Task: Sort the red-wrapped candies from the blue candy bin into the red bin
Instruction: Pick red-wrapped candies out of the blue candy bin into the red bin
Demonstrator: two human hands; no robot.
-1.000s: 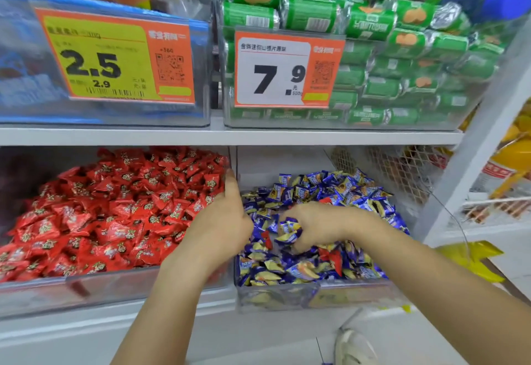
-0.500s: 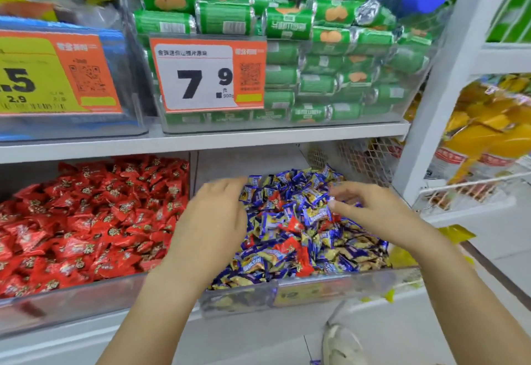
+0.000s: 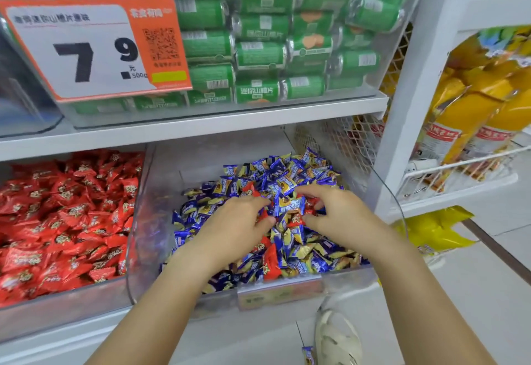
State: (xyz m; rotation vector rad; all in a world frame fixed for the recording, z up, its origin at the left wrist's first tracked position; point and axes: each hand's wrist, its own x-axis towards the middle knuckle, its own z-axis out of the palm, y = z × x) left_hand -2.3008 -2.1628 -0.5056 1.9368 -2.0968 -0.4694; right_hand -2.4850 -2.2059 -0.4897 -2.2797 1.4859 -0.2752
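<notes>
From the head camera, two clear bins sit side by side on the lower shelf. The red bin (image 3: 71, 301), on the left, is heaped with red-wrapped candies, too many to count. The blue candy bin (image 3: 149, 221), on the right, holds a pile of blue and gold wrapped candies with several red-wrapped candies (image 3: 271, 261) mixed in; about five or six red ones show, one large near the front wall, the others around the fingers.

Both hands are down in the blue bin's pile. The left hand (image 3: 235, 226) lies on the candies with fingers loosely curled, its fingertips touching a red wrapper; whether it grips it I cannot tell. The right hand (image 3: 339, 215) has bent fingers spread over the pile, nothing clearly pinched.

On the upper shelf one clear bin of green packets (image 3: 287, 48) carries one price tag (image 3: 92, 51). One sandal (image 3: 336, 338) and one blue candy (image 3: 308, 354) lie on the floor.
</notes>
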